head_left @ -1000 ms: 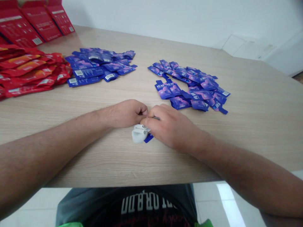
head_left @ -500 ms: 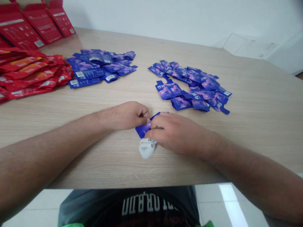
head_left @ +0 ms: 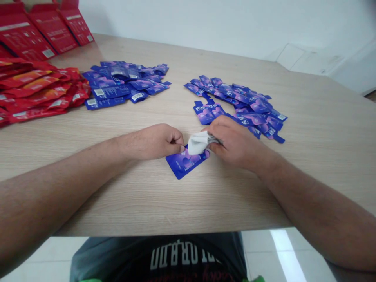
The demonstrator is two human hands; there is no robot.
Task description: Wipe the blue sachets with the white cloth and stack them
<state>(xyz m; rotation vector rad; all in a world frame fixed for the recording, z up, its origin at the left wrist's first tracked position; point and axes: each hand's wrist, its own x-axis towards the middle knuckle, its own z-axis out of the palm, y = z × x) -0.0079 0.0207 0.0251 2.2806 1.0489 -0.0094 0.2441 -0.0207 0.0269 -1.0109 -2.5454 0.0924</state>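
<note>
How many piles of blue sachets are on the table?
2: the left pile, and the right pile just beyond the right hand. A single sachet lies apart, nearer the person.

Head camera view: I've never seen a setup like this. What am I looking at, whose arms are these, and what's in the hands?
This picture comes from a camera worn on a person's head, looking down at their own bare arms; no machine is involved. The right hand presses a white cloth onto a blue sachet, and the left hand has its fingertips at the sachet's edge. Two piles of blue sachets, red sachets and red cartons lie on the wood-grain table.
</note>
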